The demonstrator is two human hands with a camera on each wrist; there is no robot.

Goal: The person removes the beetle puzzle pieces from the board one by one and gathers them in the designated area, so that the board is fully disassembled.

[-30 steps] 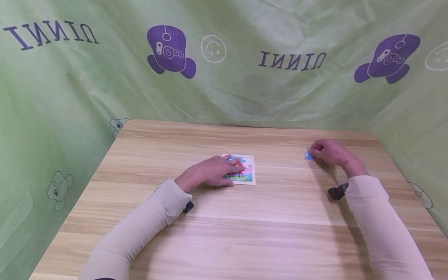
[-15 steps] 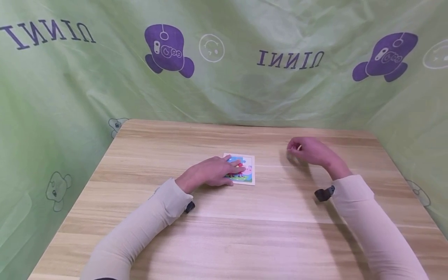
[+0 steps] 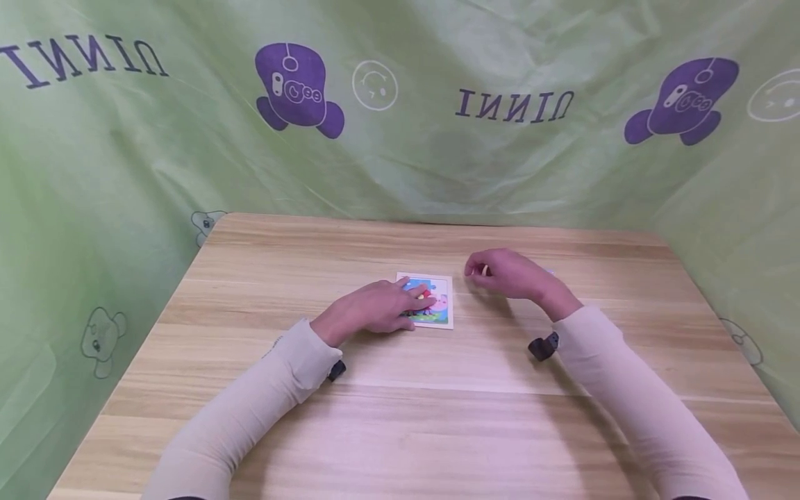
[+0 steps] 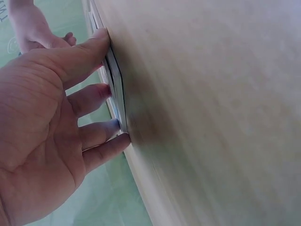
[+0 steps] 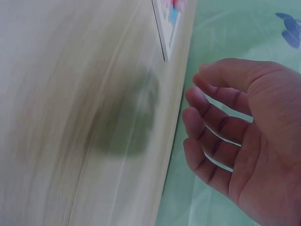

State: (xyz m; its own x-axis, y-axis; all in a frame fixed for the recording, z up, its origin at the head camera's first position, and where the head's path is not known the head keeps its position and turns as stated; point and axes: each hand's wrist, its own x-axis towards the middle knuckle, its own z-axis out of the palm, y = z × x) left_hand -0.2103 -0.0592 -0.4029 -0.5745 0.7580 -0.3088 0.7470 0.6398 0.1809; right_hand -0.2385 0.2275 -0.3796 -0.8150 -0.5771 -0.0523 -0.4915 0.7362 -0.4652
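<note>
A small framed jigsaw puzzle (image 3: 442, 323) with a cartoon picture lies on the wooden table, its upper right part showing bare white. My left hand (image 3: 382, 305) rests on it with fingers spread; in the left wrist view the fingertips and thumb touch along the puzzle's edge (image 4: 118, 94). Just right of the board is my right hand (image 3: 512, 274), thumb and forefinger pinched together over the table. A pale bit, seemingly a puzzle piece (image 3: 473, 273), shows at those fingertips, mostly hidden. In the right wrist view, the other fingers (image 5: 211, 162) curl loosely.
Partly hidden behind the right wrist, a small bluish piece (image 3: 550, 272) lies on the table (image 3: 400, 430). A green printed curtain (image 3: 400, 160) hangs behind and at both sides. Dark cameras (image 3: 542, 347) sit under both sleeves' cuffs.
My right hand has moved left from beside the blue pieces at the right to close beside the puzzle. The left hand stays on the board.
</note>
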